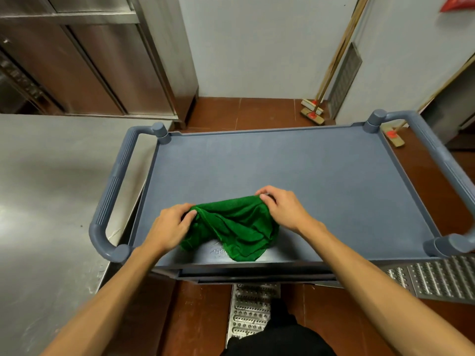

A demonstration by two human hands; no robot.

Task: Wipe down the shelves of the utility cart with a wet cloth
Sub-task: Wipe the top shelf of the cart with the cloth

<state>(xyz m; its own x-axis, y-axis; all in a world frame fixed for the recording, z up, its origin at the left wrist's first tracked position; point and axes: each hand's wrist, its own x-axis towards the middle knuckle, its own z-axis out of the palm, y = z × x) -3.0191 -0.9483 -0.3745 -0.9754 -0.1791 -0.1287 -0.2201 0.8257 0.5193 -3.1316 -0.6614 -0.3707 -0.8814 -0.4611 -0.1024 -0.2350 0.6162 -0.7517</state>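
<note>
While the green cloth (239,227) lies crumpled on the utility cart's top shelf (308,176), close to its near edge, the left hand (171,226) and right hand (282,209) each pinch one end, fingers (266,197) curled round the fabric. Soft, limp and light, probably heavier wet, it should sag and bunch; taking hold at its corners would likely spread it flat. A damp smear (218,250) shows beside it.

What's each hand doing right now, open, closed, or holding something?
Left hand: grips the left end of the green cloth.
Right hand: pinches the cloth's right end, above the cart's top shelf.
</note>
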